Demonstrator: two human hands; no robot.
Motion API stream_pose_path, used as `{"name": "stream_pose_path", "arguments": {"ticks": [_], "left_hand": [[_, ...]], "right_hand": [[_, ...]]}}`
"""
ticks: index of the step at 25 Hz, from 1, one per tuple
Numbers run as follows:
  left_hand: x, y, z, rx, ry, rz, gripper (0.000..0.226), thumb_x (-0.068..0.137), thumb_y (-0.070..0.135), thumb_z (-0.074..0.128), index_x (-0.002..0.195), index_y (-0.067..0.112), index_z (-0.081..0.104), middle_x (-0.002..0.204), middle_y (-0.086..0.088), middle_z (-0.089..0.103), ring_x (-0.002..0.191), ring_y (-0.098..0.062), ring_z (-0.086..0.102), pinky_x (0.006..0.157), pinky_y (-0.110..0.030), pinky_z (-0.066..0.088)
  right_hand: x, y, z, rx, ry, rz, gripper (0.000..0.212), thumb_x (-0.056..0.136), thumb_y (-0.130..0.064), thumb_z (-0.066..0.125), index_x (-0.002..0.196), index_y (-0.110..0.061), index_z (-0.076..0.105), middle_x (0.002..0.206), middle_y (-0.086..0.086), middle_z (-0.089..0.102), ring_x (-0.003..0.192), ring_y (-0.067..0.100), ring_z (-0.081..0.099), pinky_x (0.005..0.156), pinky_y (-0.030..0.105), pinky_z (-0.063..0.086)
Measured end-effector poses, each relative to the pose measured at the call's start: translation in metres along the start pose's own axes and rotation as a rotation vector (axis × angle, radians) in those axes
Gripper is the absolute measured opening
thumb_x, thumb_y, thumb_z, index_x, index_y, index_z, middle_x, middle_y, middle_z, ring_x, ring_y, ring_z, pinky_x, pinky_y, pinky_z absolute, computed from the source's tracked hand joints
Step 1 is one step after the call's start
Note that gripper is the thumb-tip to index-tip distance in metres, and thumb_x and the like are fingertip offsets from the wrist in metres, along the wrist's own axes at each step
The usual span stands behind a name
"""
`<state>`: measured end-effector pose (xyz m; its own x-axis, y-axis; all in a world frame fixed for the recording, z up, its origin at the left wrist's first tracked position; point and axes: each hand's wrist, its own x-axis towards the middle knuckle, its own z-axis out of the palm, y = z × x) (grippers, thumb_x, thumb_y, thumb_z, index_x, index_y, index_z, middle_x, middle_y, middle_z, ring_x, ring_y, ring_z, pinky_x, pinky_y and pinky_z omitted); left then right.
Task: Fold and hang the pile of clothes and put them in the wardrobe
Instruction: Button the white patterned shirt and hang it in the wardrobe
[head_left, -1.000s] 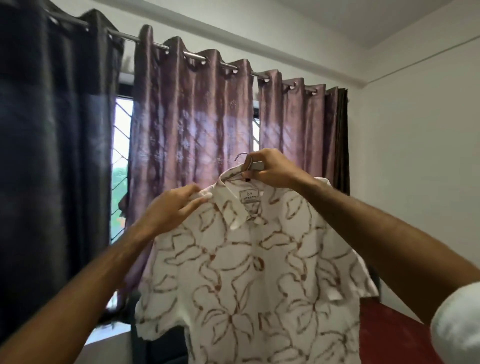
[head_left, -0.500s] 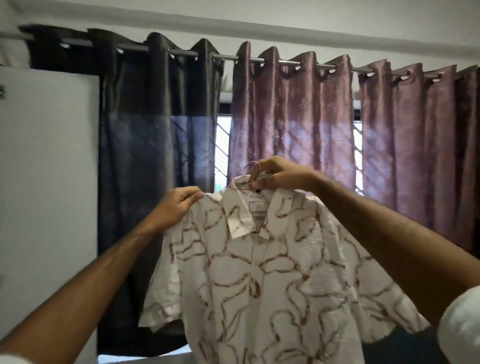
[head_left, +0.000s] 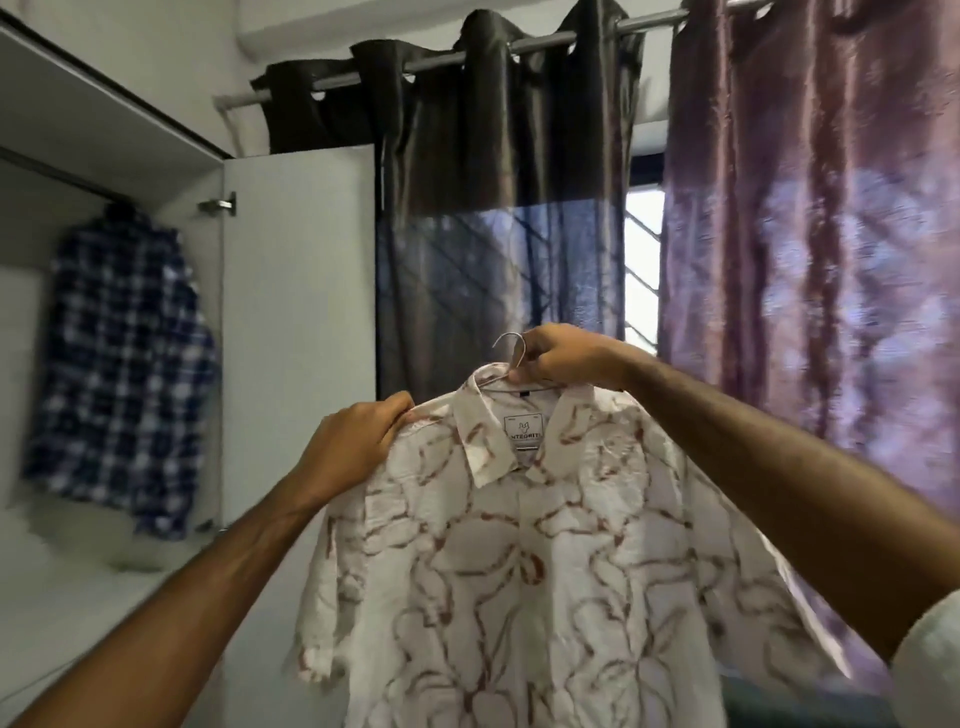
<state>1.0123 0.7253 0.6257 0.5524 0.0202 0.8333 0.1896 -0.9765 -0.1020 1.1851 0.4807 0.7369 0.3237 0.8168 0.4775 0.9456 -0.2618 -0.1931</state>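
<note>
Both hands, shirt (head_left: 530, 571) hangs vertical, collar up

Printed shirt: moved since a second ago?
Yes. The printed shirt has swung left, from the pink curtain to the dark curtain, nearing the wardrobe.

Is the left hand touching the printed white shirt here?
Touching. In the head view the left hand pinches the printed white shirt at its shoulder, fingers curled over the fabric edge.
</note>
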Motion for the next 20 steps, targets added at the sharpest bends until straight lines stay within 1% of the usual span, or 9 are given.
{"name": "stream_pose_path", "arguments": {"ticks": [3, 5, 7, 9, 11, 13, 15, 17, 20], "left_hand": [[0.008, -0.040, 0.007, 0.075, 0.096, -0.132, 0.035, 0.102, 0.054, 0.029, 0.098, 0.026, 0.050, 0.087, -0.003, 0.070, 0.077, -0.035, 0.065, 0.061, -0.039, 0.047], [0.017, -0.068, 0.002, 0.131, 0.157, -0.189, 0.035, 0.102, 0.054, 0.032, 0.097, 0.026, 0.052, 0.083, -0.002, 0.070, 0.073, -0.033, 0.064, 0.058, -0.038, 0.046], [0.020, -0.096, -0.008, 0.182, 0.194, -0.262, 0.029, 0.105, 0.045, 0.041, 0.096, 0.022, 0.055, 0.081, -0.005, 0.070, 0.073, -0.034, 0.065, 0.055, -0.037, 0.043], [0.015, -0.127, -0.020, 0.258, 0.229, -0.354, 0.024, 0.106, 0.039, 0.045, 0.096, 0.020, 0.057, 0.083, -0.009, 0.071, 0.076, -0.037, 0.065, 0.057, -0.038, 0.040], [0.005, -0.154, -0.040, 0.339, 0.262, -0.411, 0.022, 0.105, 0.037, 0.047, 0.095, 0.020, 0.058, 0.084, -0.011, 0.071, 0.077, -0.038, 0.065, 0.059, -0.037, 0.035], [-0.004, -0.179, -0.056, 0.417, 0.283, -0.438, 0.021, 0.105, 0.036, 0.048, 0.094, 0.021, 0.057, 0.082, -0.010, 0.071, 0.076, -0.038, 0.065, 0.058, -0.036, 0.035], [-0.010, -0.207, -0.069, 0.493, 0.291, -0.468, 0.022, 0.105, 0.037, 0.046, 0.093, 0.022, 0.056, 0.081, -0.008, 0.071, 0.074, -0.038, 0.064, 0.058, -0.038, 0.041], [-0.017, -0.238, -0.085, 0.552, 0.308, -0.501, 0.024, 0.106, 0.039, 0.043, 0.092, 0.023, 0.053, 0.080, -0.005, 0.070, 0.073, -0.037, 0.063, 0.060, -0.041, 0.048], [-0.025, -0.291, -0.103, 0.638, 0.347, -0.531, 0.025, 0.106, 0.039, 0.040, 0.091, 0.022, 0.049, 0.079, -0.002, 0.068, 0.070, -0.035, 0.060, 0.061, -0.041, 0.050]], "right_hand": [[0.059, 0.001, 0.030, 0.066, 0.110, -0.100, 0.026, 0.089, -0.038, 0.075, 0.101, -0.021, 0.060, 0.096, -0.007, 0.064, 0.089, 0.013, 0.062, 0.065, 0.025, 0.044], [0.099, 0.002, 0.039, 0.270, 0.144, -0.149, 0.033, 0.092, -0.044, 0.071, 0.109, -0.019, 0.059, 0.103, -0.006, 0.064, 0.094, 0.011, 0.062, 0.075, 0.028, 0.049], [0.135, 0.007, 0.045, 0.438, 0.066, -0.196, 0.042, 0.097, -0.050, 0.061, 0.112, -0.011, 0.064, 0.104, -0.001, 0.068, 0.093, 0.014, 0.064, 0.085, 0.032, 0.051], [0.170, 0.010, 0.057, 0.519, -0.049, -0.294, 0.059, 0.097, -0.058, 0.056, 0.109, -0.002, 0.069, 0.099, 0.011, 0.073, 0.087, 0.020, 0.065, 0.085, 0.038, 0.053], [0.201, 0.004, 0.075, 0.611, -0.147, -0.357, 0.058, 0.098, -0.056, 0.051, 0.107, -0.003, 0.073, 0.099, 0.015, 0.074, 0.087, 0.023, 0.066, 0.086, 0.039, 0.054], [0.230, -0.011, 0.094, 0.545, -0.145, -0.433, 0.044, 0.103, -0.045, 0.051, 0.106, -0.008, 0.074, 0.104, 0.012, 0.075, 0.093, 0.021, 0.068, 0.090, 0.035, 0.054], [0.261, -0.035, 0.115, 0.318, -0.072, -0.531, 0.037, 0.105, -0.040, 0.051, 0.108, -0.010, 0.073, 0.108, 0.006, 0.073, 0.100, 0.022, 0.068, 0.091, 0.036, 0.053], [0.288, -0.067, 0.138, 0.175, 0.009, -0.548, 0.043, 0.104, -0.048, 0.048, 0.096, -0.013, 0.071, 0.096, 0.004, 0.072, 0.092, 0.023, 0.065, 0.081, 0.040, 0.051], [0.328, -0.121, 0.170, 0.099, 0.246, -0.488, 0.051, 0.099, -0.064, 0.045, 0.071, -0.024, 0.059, 0.074, -0.007, 0.061, 0.075, 0.017, 0.058, 0.063, 0.034, 0.040]]}}
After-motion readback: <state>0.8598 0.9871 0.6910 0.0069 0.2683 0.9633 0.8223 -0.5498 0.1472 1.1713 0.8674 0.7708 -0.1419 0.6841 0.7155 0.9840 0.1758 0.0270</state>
